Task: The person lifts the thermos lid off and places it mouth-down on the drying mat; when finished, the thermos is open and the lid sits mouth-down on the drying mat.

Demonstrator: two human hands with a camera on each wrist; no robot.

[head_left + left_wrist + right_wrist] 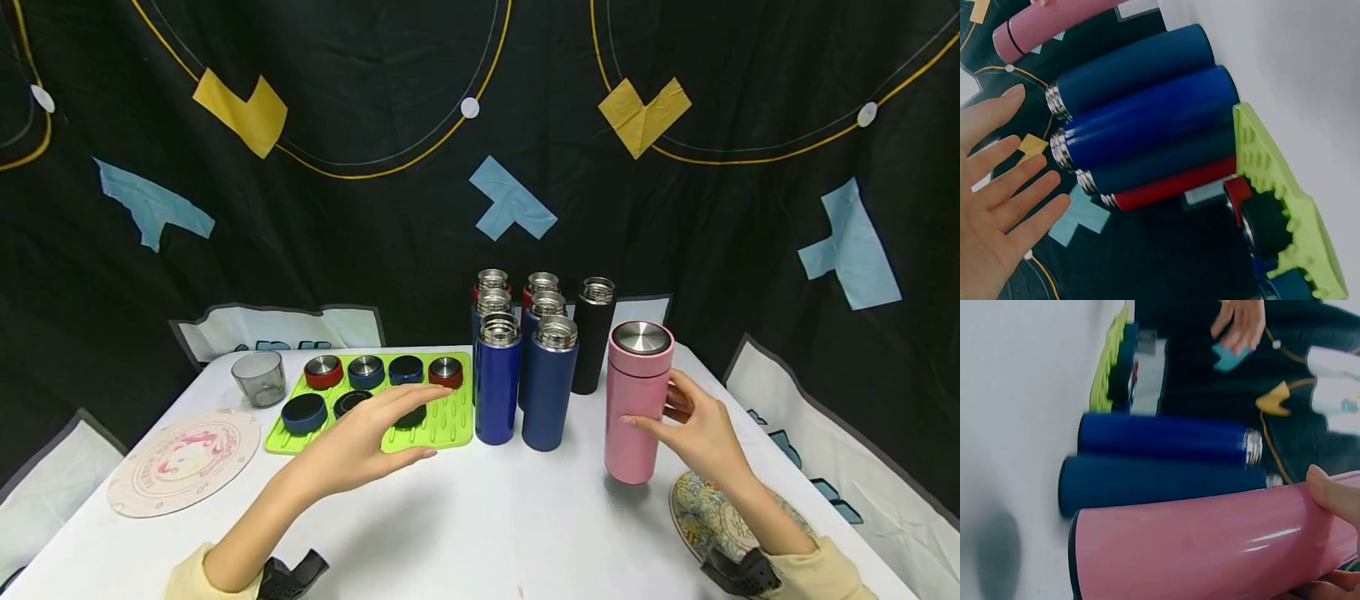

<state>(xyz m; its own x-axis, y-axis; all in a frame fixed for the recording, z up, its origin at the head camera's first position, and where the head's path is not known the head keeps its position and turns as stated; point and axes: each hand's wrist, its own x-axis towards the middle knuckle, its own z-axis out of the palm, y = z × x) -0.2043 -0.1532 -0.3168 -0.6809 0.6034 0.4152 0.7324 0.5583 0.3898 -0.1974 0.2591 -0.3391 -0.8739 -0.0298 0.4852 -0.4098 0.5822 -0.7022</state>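
A pink thermos (636,421) with its lid on is gripped round its body by my right hand (693,425). Its base hangs above the table, over a small shadow; the right wrist view shows the thumb on the pink wall (1197,550). My left hand (360,442) is raised with fingers extended, holding nothing, in front of a green mat (457,429) of lids. To its right stand lidless flasks: a bright blue flask (498,387), a dark blue flask (551,392), more blue and red ones behind, and a black flask (592,342).
Red, blue and black lids, such as a blue lid (303,414), lie on the mat. A grey cup (260,379) and a pink round placemat (183,462) are at left. A patterned round mat (697,508) lies under my right forearm. A dark curtain (360,225) hangs behind the table.
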